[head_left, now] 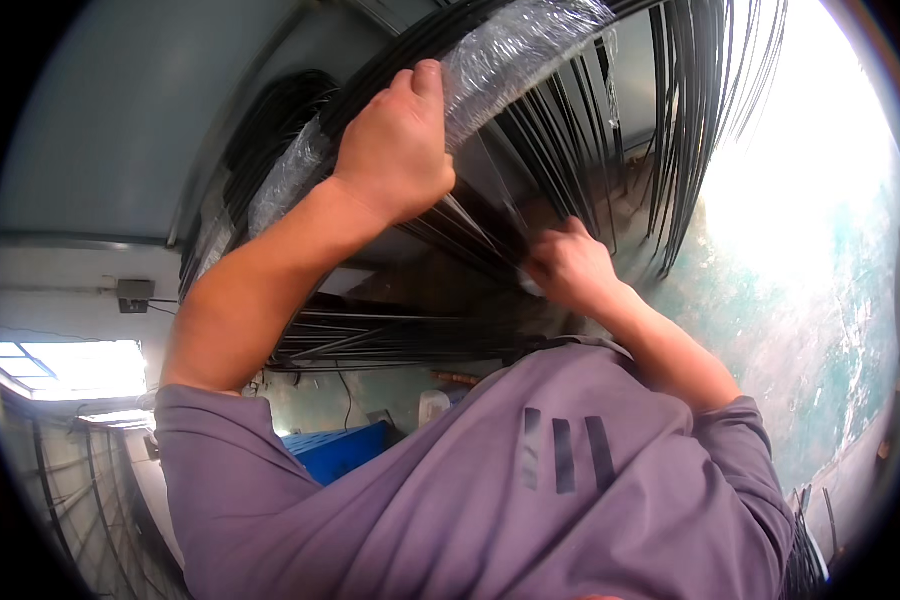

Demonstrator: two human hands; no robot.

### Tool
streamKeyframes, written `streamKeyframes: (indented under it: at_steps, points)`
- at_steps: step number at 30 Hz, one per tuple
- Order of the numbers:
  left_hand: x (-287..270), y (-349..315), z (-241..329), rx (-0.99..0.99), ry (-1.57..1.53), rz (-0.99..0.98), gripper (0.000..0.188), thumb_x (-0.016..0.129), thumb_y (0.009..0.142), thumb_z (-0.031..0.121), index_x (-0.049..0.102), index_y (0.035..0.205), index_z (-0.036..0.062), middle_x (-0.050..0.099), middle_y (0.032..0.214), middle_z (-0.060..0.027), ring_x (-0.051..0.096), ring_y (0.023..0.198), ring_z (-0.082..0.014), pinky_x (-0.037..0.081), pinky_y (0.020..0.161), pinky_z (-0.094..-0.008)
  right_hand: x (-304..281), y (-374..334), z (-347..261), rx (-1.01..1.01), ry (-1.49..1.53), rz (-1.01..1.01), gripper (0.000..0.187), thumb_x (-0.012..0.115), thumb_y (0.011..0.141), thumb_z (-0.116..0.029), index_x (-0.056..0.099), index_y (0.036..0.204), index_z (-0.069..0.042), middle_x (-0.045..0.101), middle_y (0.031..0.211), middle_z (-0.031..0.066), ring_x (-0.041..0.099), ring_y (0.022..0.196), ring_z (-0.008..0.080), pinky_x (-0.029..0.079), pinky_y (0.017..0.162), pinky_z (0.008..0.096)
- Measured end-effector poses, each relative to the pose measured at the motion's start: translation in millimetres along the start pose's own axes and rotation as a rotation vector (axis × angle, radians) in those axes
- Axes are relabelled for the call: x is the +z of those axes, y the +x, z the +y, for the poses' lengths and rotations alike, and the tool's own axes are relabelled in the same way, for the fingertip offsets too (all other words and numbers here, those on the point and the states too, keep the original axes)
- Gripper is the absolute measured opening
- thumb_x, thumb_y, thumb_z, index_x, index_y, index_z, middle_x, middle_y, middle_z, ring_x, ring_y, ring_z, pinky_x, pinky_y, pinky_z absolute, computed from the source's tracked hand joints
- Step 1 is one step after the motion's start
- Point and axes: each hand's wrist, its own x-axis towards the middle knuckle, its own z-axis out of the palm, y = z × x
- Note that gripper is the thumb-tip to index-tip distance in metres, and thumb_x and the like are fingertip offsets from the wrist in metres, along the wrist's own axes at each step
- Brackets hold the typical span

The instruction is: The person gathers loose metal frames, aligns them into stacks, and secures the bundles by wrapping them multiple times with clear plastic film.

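Observation:
A thick bundle of long black rods or tubes [375,72] arches across the top, with clear plastic stretch film [520,55] wrapped around part of it. My left hand [395,145] is closed at the bundle's edge, where the wrapped part meets bare black lengths. Lower and to the right, my right hand [573,265] is closed, slightly blurred, on stretch film. A thin see-through strip of film runs from near it up toward the bundle. Something whitish shows under its fingers; whether it is a film roll's end I cannot tell.
More black lengths hang at the upper right [685,130] and lie in a stack [390,335] below the bundle. A blue crate [340,452] stands beyond my left side. The green, worn floor [790,320] spreads to the right, under strong glare.

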Motion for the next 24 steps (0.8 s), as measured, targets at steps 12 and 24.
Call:
streamKeyframes:
  at_steps: [12,24]
  points:
    - [9.1,7.2,-5.1,-0.084,0.027,0.068,0.073,0.067,0.08,0.001,0.05,0.151,0.0031,0.068,0.127,-0.0218,0.068,0.11,-0.0479,0.056,0.093,-0.0533,46.7,-451.4,300.3,1.657,-0.038,0.227,0.041,0.082,0.089,-0.03,0.078,0.121,-0.006,0.08,0.114,0.0165,0.079,0.092,0.037,0.065,0.066,0.0531]
    - [-23.9,-5.6,101.1,0.024,-0.072,0.457,0.06,0.089,0.077,0.007,0.067,0.133,-0.0009,0.069,0.127,-0.0161,0.06,0.122,-0.0362,0.049,0.108,-0.0463,-91.9,-307.0,302.7,0.807,0.826,0.878,0.021,0.08,0.098,-0.023,0.078,0.107,-0.004,0.076,0.091,0.0051,0.07,0.068,0.0147,0.051,0.046,0.0302]
